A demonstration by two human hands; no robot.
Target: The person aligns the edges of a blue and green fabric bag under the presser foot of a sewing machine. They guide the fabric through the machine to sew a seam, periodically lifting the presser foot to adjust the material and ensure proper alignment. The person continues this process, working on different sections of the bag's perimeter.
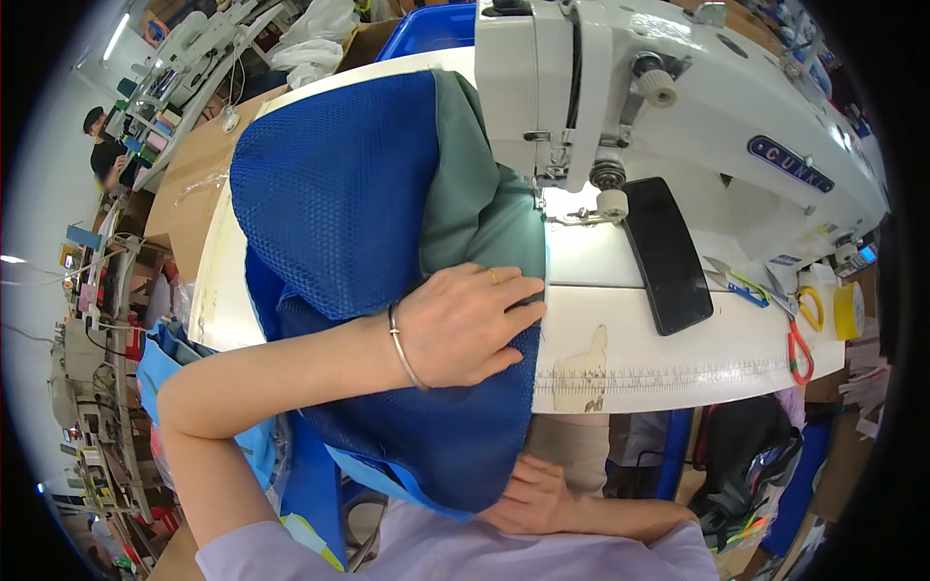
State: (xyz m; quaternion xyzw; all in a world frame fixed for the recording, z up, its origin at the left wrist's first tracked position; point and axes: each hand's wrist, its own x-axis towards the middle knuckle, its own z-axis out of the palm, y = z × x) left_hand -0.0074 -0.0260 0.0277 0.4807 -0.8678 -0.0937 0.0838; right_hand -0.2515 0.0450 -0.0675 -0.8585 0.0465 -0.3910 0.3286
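Near machine [528,87] and phone [668,257], left fingers [524,315] spread on cloth [339,184], right fingers [531,476] gripping it.

One fisheye view from head height, downward at close range over the blue fabric [339,184] and sewing machine [717,97].

Pale wall [37,373] far left; lit tube lamp [116,37] upper left; cluttered workbenches [201,89] alongside.
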